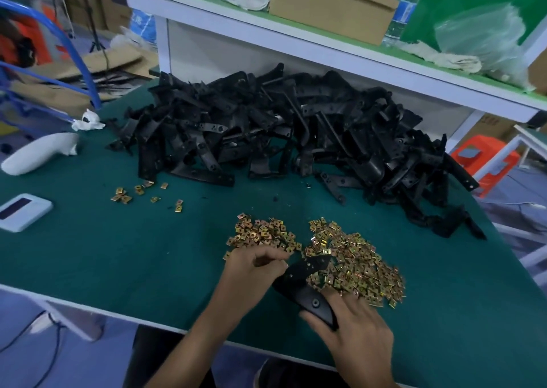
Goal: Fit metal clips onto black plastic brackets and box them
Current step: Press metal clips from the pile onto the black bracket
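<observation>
One black plastic bracket [305, 284] lies slanted at the near edge of a big heap of gold metal clips [355, 263]. My right hand [358, 331] grips the bracket's lower end between thumb and palm, and its fingers stretch onto the clips. My left hand [251, 272] has curled fingers that pinch at the bracket's upper left edge; anything between the fingertips is hidden. A second patch of clips [260, 233] lies just beyond my left hand. A large pile of black brackets [281, 130] fills the back of the green table [118, 254].
A few stray clips [142, 193] lie left of centre. A white handle-shaped device [38, 153] and a flat white gadget [20, 211] lie at the table's left edge. On the shelf above stand a cardboard box [331, 8], a water bottle [405, 5] and a plastic bag [485, 35].
</observation>
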{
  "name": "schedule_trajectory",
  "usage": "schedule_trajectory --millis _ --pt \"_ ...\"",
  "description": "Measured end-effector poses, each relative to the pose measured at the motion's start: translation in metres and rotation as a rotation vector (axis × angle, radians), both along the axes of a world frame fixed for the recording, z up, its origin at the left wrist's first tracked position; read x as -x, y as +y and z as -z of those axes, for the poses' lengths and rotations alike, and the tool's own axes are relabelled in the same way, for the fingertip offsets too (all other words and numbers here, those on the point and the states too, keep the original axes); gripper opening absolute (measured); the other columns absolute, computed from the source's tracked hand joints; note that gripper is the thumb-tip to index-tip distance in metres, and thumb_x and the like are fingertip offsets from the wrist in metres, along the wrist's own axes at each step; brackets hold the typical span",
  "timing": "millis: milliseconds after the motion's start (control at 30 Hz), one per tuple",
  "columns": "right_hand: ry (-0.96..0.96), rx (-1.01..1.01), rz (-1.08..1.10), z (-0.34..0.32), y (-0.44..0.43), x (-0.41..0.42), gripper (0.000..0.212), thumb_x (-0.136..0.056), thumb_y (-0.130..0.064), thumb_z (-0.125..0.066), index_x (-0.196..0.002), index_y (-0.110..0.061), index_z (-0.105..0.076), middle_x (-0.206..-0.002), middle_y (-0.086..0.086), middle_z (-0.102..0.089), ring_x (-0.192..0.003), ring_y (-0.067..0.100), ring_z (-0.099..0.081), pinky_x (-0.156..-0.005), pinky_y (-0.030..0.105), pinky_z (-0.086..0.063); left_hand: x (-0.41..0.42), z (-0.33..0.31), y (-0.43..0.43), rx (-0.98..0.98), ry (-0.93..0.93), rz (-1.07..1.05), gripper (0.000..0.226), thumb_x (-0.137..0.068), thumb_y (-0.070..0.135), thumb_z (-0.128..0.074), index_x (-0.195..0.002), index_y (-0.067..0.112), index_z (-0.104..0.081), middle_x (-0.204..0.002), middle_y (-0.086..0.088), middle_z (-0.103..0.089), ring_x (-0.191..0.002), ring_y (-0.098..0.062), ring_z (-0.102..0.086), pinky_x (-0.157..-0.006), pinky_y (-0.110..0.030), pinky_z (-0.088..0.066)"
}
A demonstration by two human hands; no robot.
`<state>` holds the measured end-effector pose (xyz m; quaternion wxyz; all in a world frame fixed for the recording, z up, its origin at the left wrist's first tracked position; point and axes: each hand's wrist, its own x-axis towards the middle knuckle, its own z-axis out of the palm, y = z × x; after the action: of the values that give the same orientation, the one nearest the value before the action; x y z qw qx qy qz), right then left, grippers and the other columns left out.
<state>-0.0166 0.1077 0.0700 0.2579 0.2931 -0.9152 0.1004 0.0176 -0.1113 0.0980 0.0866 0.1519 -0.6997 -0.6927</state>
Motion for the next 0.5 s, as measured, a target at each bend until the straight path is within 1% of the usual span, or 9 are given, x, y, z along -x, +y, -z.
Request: schedule_trajectory --millis 100,167,200,300,333,400,433,467,500 --pt "-0.014 0.001 0.004 0.000 -0.001 0.000 0.049 -0.087 -0.072 -0.051 -0.093 -0.028 -0.072 -0.073 -0.006 -0.059 -0.064 0.020 -0.060 -0.052 0.031 -0.044 0.002 -0.003 -0.002 0.017 -0.014 0.017 0.016 -0.080 0.030 -0.072 -0.087 0.044 -0.078 -0.085 0.011 -0.076 -0.077 -0.007 -0.069 -0.070 -0.022 -0.053" --pt "-0.023 -0.010 0.003 0.000 -0.001 0.000 0.050 -0.087 -0.072 -0.051 -0.092 -0.027 -0.073 -0.072 -0.006 -0.059 -0.064 0.019 -0.060 -0.051 0.031 -0.044 0.004 -0.003 -0.004 0.067 -0.013 0.024 0.019 -0.082 0.028 -0.072 -0.088 0.045 -0.078 -0.080 0.007 -0.075 -0.064 -0.008 -0.062 -0.061 -0.023 -0.049" --pt "-0.026 -0.016 0.002 0.001 0.000 0.001 0.050 -0.087 -0.072 -0.051 -0.092 -0.027 -0.073 -0.072 -0.007 -0.060 -0.064 0.019 -0.060 -0.052 0.031 -0.044 0.004 -0.003 -0.004 0.080 -0.013 0.017 0.021 -0.083 0.026 -0.072 -0.088 0.045 -0.078 -0.078 0.007 -0.075 -0.062 -0.009 -0.061 -0.059 -0.023 -0.047" --pt "-0.033 -0.021 0.007 0.003 0.002 0.001 0.049 -0.088 -0.073 -0.052 -0.094 -0.028 -0.072 -0.073 -0.007 -0.059 -0.065 0.018 -0.060 -0.053 0.030 -0.043 0.003 -0.001 -0.004 0.028 -0.042 -0.011 0.018 -0.083 0.023 -0.073 -0.089 0.039 -0.080 -0.082 0.004 -0.076 -0.075 -0.024 -0.068 -0.069 -0.028 -0.051" --pt "-0.033 -0.022 0.009 0.004 0.002 0.001 0.048 -0.088 -0.072 -0.053 -0.094 -0.028 -0.072 -0.073 -0.007 -0.059 -0.066 0.019 -0.059 -0.054 0.031 -0.043 0.003 -0.003 -0.005 0.031 -0.059 0.009 0.018 -0.083 0.022 -0.074 -0.089 0.037 -0.080 -0.085 0.005 -0.077 -0.079 -0.024 -0.069 -0.073 -0.030 -0.053" --pt "-0.029 -0.032 0.012 0.005 0.002 0.003 0.046 -0.087 -0.072 -0.056 -0.093 -0.029 -0.071 -0.074 -0.007 -0.059 -0.066 0.019 -0.059 -0.054 0.031 -0.043 0.005 -0.007 -0.010 0.100 -0.081 0.079 0.017 -0.085 0.020 -0.074 -0.090 0.035 -0.081 -0.091 0.012 -0.077 -0.084 -0.011 -0.071 -0.081 -0.027 -0.057" --pt "-0.028 -0.034 0.011 0.006 0.002 0.003 0.046 -0.086 -0.072 -0.056 -0.092 -0.029 -0.071 -0.074 -0.006 -0.060 -0.067 0.019 -0.060 -0.054 0.031 -0.043 0.006 -0.010 -0.013 0.143 -0.082 0.111 0.017 -0.086 0.020 -0.074 -0.091 0.034 -0.081 -0.091 0.015 -0.077 -0.085 -0.006 -0.071 -0.081 -0.024 -0.058" --pt "-0.033 -0.031 0.010 0.006 0.002 0.003 0.046 -0.086 -0.071 -0.056 -0.092 -0.028 -0.071 -0.075 -0.006 -0.061 -0.067 0.019 -0.060 -0.053 0.031 -0.043 0.007 -0.013 -0.015 0.180 -0.079 0.136 0.016 -0.087 0.020 -0.073 -0.092 0.033 -0.081 -0.087 0.017 -0.076 -0.082 -0.001 -0.070 -0.076 -0.020 -0.057" --pt "-0.041 -0.025 0.010 0.005 0.002 0.002 0.046 -0.086 -0.071 -0.055 -0.093 -0.028 -0.071 -0.075 -0.006 -0.061 -0.068 0.019 -0.061 -0.053 0.031 -0.043 0.007 -0.017 -0.015 0.216 -0.077 0.156 0.016 -0.087 0.020 -0.072 -0.093 0.032 -0.081 -0.082 0.021 -0.075 -0.076 0.003 -0.068 -0.068 -0.013 -0.053"
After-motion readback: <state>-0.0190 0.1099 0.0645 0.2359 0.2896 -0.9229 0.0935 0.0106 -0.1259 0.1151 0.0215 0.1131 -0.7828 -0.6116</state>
